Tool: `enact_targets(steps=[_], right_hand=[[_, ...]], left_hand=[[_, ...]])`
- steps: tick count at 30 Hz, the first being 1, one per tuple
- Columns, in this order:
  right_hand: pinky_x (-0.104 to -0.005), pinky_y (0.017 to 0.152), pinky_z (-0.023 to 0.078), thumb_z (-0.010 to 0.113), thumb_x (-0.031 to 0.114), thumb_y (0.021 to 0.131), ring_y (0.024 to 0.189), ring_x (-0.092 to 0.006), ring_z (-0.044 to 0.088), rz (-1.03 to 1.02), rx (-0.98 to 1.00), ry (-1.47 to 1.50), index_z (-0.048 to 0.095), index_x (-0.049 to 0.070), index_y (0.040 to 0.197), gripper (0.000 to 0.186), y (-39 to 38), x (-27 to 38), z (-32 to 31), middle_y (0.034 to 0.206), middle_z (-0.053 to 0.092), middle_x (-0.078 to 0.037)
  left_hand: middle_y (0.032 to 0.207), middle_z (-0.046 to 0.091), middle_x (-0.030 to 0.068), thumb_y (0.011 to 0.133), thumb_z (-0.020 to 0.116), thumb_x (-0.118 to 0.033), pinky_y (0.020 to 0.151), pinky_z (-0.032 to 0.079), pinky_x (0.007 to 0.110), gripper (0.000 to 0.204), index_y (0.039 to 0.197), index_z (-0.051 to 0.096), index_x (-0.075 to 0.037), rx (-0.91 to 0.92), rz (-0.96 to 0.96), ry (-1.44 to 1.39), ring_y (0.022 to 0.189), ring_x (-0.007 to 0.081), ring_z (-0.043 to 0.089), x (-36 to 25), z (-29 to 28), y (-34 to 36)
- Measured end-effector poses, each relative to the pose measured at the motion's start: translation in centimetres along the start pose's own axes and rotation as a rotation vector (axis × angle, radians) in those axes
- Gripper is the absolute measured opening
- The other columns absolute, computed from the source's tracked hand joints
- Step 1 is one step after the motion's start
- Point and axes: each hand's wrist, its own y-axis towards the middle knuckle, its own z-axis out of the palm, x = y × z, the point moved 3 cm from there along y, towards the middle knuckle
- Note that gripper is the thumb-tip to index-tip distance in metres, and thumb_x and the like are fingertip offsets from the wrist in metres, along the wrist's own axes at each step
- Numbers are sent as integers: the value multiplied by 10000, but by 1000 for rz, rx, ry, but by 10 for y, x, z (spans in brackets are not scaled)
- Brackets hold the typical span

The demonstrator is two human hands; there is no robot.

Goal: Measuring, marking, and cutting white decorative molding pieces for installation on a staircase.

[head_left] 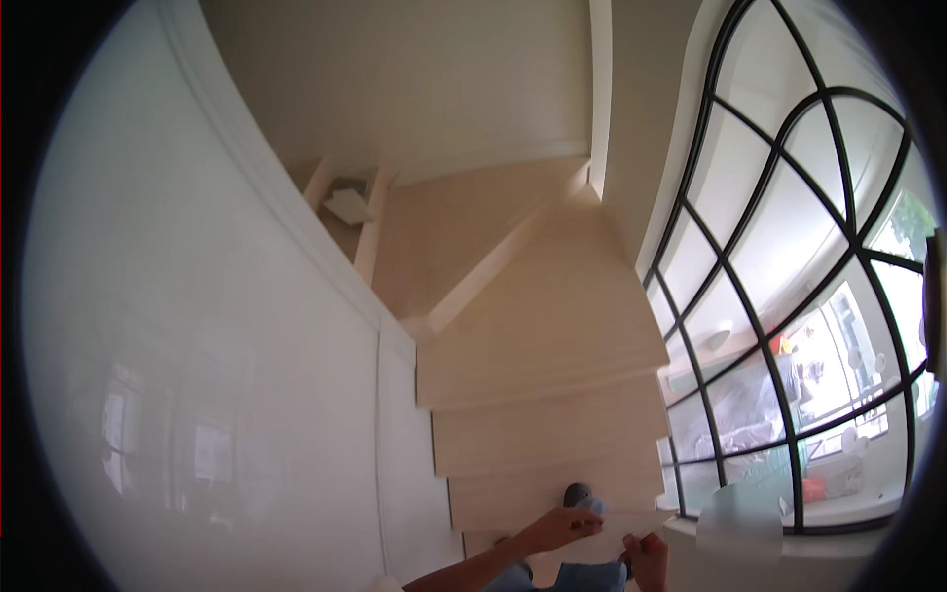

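Note:
Both of my hands are low in the view, over the pale wooden stairs (552, 434). My left hand (560, 530) reaches in from the lower left, its fingers closed in a pinch. Close by on the right, my right hand (646, 558) is also closed, fingertips turned toward the left one. Between them spans a thin pale sheet (623, 526), with one side at each hand's fingertips. Its colour nearly matches the tread behind it, so its outline is hard to follow. Just beyond my left hand shows a dark shoe (578, 492) on a step.
A glossy white wall panel (247, 375) runs along the left. On the right, a black curved metal grille (760, 326) fronts an opening to a bright room below. A translucent whitish piece (738, 523) stands at its base. A whitish object (348, 204) lies beside the upper steps.

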Motion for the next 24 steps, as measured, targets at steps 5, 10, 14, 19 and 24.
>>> enact_targets(steps=[5,10,14,19,24], right_hand=[[-297,601,526,748,214,949,674,-108,613,-68,149,88,522,66,773,323,83,99,10,684,596,-36],[-297,593,547,743,138,941,685,-131,637,-34,409,162,575,10,936,211,153,204,16,760,645,-49],[-310,602,578,685,124,976,745,-161,674,14,577,133,564,33,1036,163,216,236,50,839,662,-67],[-286,606,551,708,229,947,664,-127,666,-89,710,-589,675,-37,1046,285,280,343,100,817,713,-76],[-365,624,574,717,248,915,702,-217,738,-234,682,-646,676,37,1107,288,335,429,123,776,721,-126]], left_hand=[[1047,730,110,977,683,-386,901,518,330,384,1170,716,-55,-179,41,14,974,204,679,-36,-48,36],[994,719,142,961,676,-162,836,558,380,180,1050,730,-15,-634,134,-3,945,291,694,-155,-100,43],[1051,700,164,970,681,-234,851,552,406,248,1126,704,-43,-838,184,362,959,330,688,-174,-138,51],[1151,680,143,967,697,-265,850,551,435,275,1149,697,-59,-947,59,125,955,310,687,-158,-197,67],[1099,660,131,958,690,-254,908,532,387,249,1137,699,-81,-966,141,238,1012,318,656,-211,-282,101]])
